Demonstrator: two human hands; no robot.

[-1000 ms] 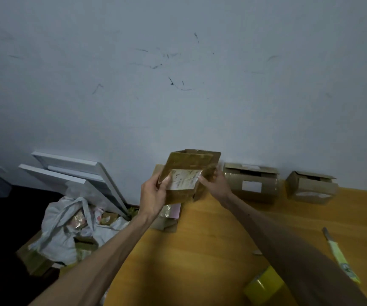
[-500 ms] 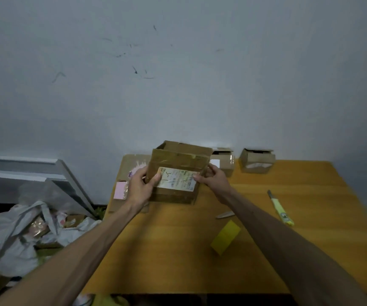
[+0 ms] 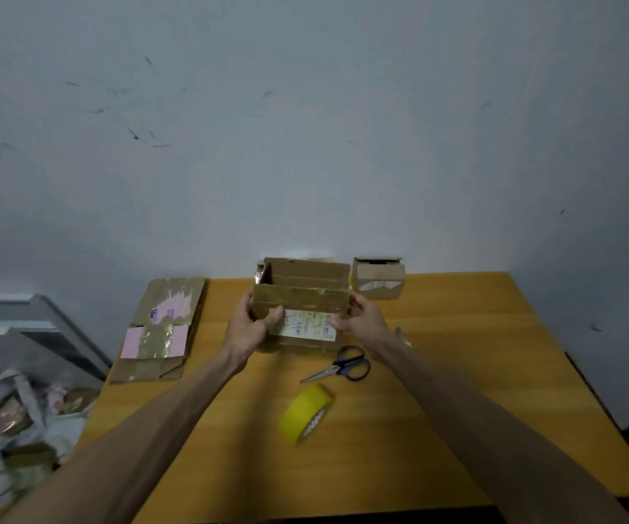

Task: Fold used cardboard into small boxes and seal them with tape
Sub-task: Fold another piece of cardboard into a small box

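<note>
We reach both bare arms forward, forearms converging. Our left hand [image 3: 246,330] grips the left side of the box [image 3: 305,293], thumb across its near face; our right hand [image 3: 364,321] grips the right side, thumb likewise in front.

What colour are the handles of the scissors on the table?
Dark blue with black trim on the scissors, clearest in the head view, the only one.

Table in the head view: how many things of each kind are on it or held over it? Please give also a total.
Boxes: 2, the held box and the small box by the wall
Flat cardboard: 1
Scissors: 1
Tape roll: 1
Small unclear piece: 1
Total: 6
</note>
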